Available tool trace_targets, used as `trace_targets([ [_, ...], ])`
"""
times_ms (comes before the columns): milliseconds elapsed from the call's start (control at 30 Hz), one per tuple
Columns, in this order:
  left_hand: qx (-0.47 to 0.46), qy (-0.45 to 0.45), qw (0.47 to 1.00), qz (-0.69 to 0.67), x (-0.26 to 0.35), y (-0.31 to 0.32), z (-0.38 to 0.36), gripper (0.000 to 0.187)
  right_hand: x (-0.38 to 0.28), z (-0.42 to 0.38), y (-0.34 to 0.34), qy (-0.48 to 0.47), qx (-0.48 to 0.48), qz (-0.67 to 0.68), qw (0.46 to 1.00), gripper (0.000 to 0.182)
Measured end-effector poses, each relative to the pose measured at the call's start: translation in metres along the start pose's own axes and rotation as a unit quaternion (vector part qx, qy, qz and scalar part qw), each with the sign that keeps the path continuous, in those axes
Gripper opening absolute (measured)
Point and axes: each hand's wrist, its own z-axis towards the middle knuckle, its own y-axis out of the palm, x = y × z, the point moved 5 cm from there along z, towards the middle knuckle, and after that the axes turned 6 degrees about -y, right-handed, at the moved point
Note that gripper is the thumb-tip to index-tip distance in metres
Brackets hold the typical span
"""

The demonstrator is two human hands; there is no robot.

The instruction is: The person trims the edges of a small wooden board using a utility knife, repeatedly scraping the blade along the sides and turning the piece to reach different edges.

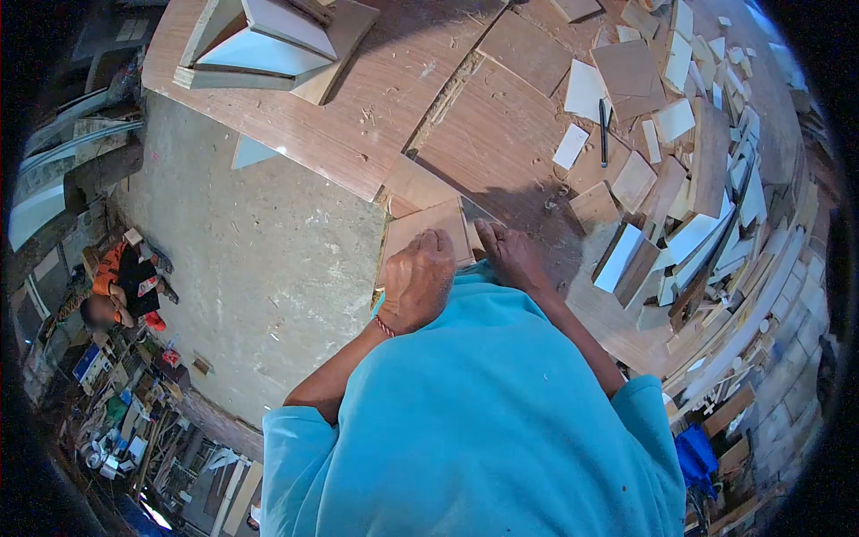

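We see a big grey floor [295, 237] on the left, with bits of pale dust on it. Next comes a wide brown wood table [492, 116], with crumbs and curls of wood on top. A big messy heap of wood bits [711, 152] lies along its right side, some brown and some white. Far over on the left we see another person [112, 273] in orange and black, well apart from the table. Close to us is a bright blue shirt [501, 394]. At the top left of the table sits a slanted thing made of boards [268, 49], with white sides that catch the light. Low on the right we spot a dark blue thing [696, 455], but we cannot tell what it is.

The left hand [418, 279] rests on a small flat board [425, 217] at the near edge of the table. Its fingers are bent and close together; we cannot tell if they grip the board. The right hand [512, 255] is just beside the board's right end. Its fingers are bent too, and we cannot tell what they hold.

Past the right hand lie a little white piece [570, 146] and a thin dark pen [603, 134]. A red and white string [385, 326] goes around the left wrist.
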Motion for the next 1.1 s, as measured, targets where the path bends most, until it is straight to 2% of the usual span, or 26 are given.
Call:
trace_targets([
  [133, 0.003, 0.009, 1.000, 0.002, 0.001, 0.000, 0.001, 0.009, -0.001, 0.004, 0.003, 0.033, -0.012, -0.017, 0.999, 0.057],
  [200, -0.012, -0.007, 1.000, 0.025, 0.000, 0.002, 0.000, 0.009, -0.006, 0.005, 0.001, 0.016, 0.022, -0.025, 0.999, 0.057],
  [333, 0.001, 0.001, 1.000, 0.012, 0.000, 0.001, 0.000, 0.009, -0.006, 0.010, 0.004, 0.045, 0.005, -0.034, 0.998, 0.056],
  [500, -0.010, -0.004, 1.000, 0.010, -0.001, 0.001, 0.000, 0.011, -0.006, 0.012, 0.005, 0.031, 0.062, -0.045, 0.997, 0.058],
  [633, 0.002, -0.005, 1.000, 0.008, -0.002, 0.002, 0.000, 0.011, 0.008, 0.007, 0.009, -0.040, 0.038, -0.034, 0.998, 0.058],
  [833, 0.010, 0.002, 1.000, 0.026, -0.001, 0.004, -0.001, 0.011, 0.008, 0.000, 0.004, -0.029, 0.041, 0.012, 0.999, 0.057],
  [933, 0.007, -0.005, 1.000, 0.021, -0.001, 0.004, 0.000, 0.011, 0.009, 0.004, 0.006, 0.026, -0.017, -0.009, 0.999, 0.055],
  [1033, -0.006, -0.007, 1.000, 0.025, -0.001, 0.003, 0.000, 0.011, 0.023, 0.012, 0.017, 0.003, 0.011, 0.002, 1.000, 0.055],
  [1100, 0.001, -0.003, 1.000, 0.021, 0.000, 0.001, 0.001, 0.010, 0.039, 0.021, 0.031, -0.075, 0.023, -0.087, 0.993, 0.056],
])
